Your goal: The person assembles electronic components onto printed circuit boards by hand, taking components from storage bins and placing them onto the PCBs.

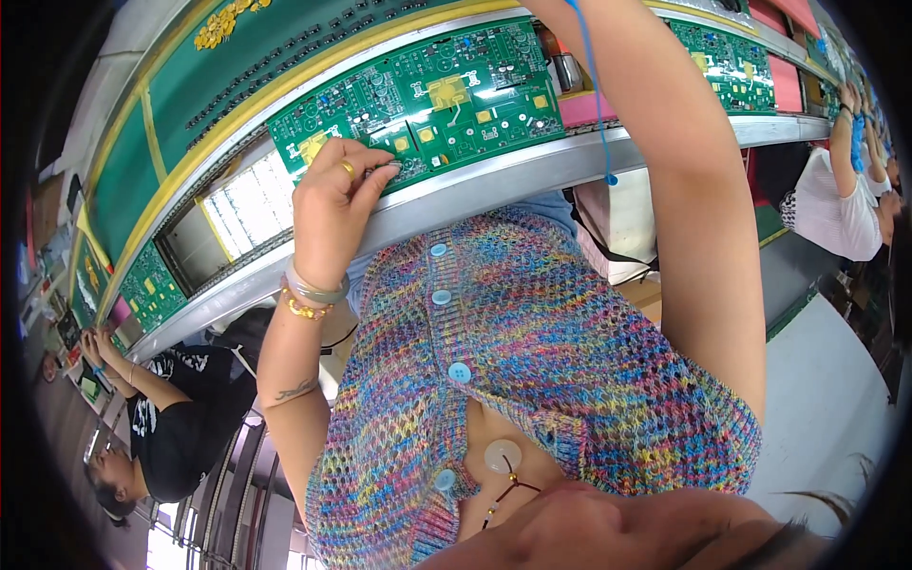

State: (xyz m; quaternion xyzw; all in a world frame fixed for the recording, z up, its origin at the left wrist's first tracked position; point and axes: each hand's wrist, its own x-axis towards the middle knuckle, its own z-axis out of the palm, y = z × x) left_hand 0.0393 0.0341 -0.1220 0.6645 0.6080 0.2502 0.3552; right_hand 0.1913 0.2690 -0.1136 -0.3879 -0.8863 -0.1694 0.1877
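Observation:
A long green circuit board (475, 104) lies in front of me in a metal rail, dotted with small parts and yellow patches. My left hand (332, 195) is at its near left edge, with thumb and index finger pinched together low over the board. Whatever is between those fingertips is too small to make out. My right forearm (632, 85) crosses over the board's right end and reaches away past the upper edge of the picture. The right hand itself is out of view. A blue cord (600, 104) hangs down beside that forearm.
A silver rail (532, 176) runs along the near side of the line. Behind it, a green surface (313, 57) carries rows of black components and a pile of yellow pieces (228, 24). More boards (157, 285) sit left and right. Co-workers are at both sides.

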